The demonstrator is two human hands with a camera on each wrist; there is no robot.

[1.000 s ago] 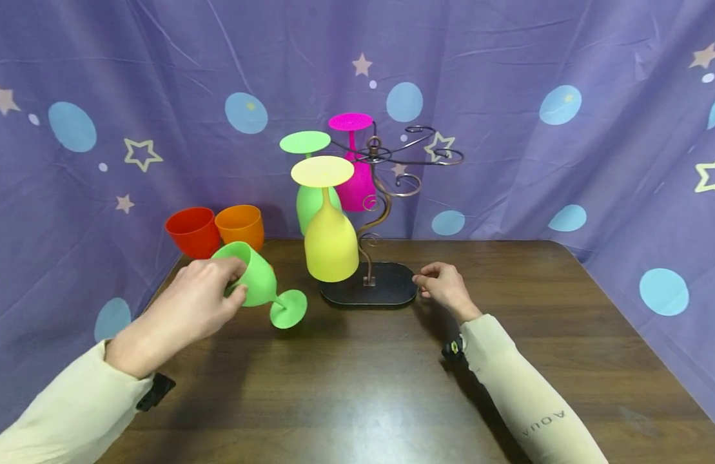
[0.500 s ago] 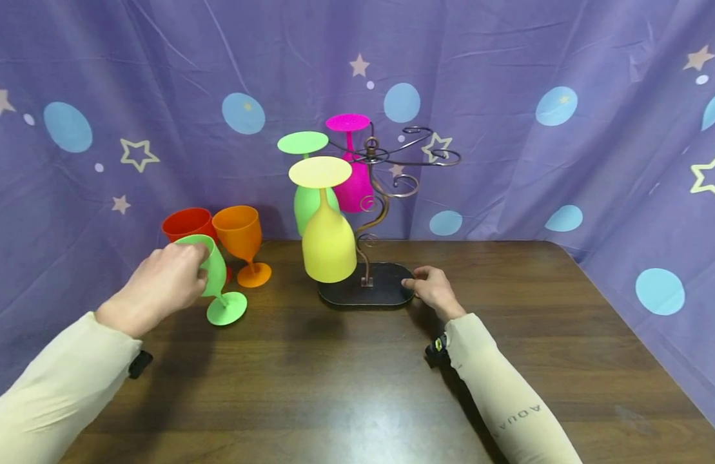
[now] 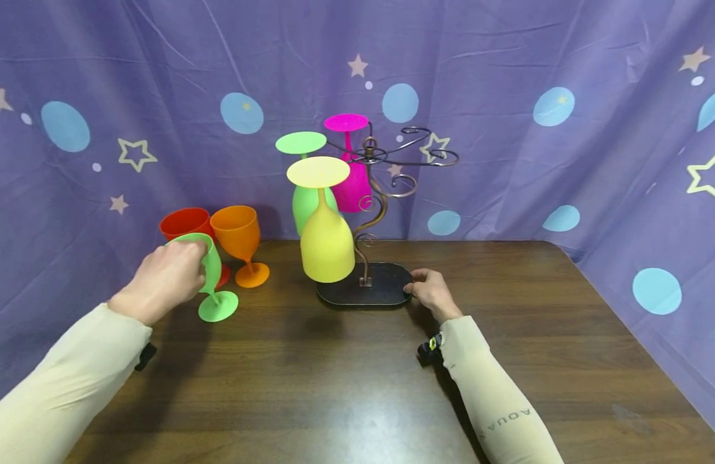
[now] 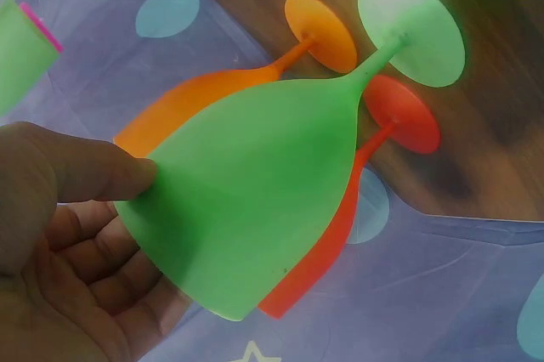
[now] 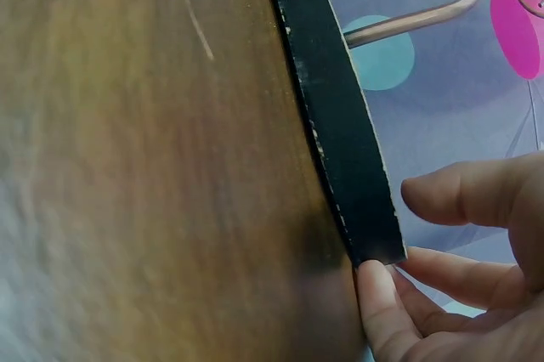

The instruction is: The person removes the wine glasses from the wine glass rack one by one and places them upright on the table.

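My left hand (image 3: 164,276) pinches a green plastic goblet (image 4: 255,183) by its bowl rim, the thumb outside and the other fingers partly hidden behind. The goblet stands mouth up; whether its foot touches the table I cannot tell. Just behind it are a red goblet (image 3: 186,220) and an orange goblet (image 3: 238,233). My right hand (image 3: 434,293) touches the right end of the goblet rack's black base (image 5: 340,115); its thumb is apart from the base. From the rack hang a yellow goblet (image 3: 328,248), another green goblet (image 3: 302,142) and a magenta goblet (image 3: 347,122), all upside down.
The rack's curled metal arms (image 3: 415,161) reach out to the right without goblets on them. Underneath everything is a brown wooden table (image 3: 311,393). A purple curtain (image 3: 485,51) with stars and blue shapes closes off the back and sides.
My left hand has carried the green goblet leftward, away from the rack, to just before the red and orange goblets. The right hand has stayed by the base's end with small finger movements.
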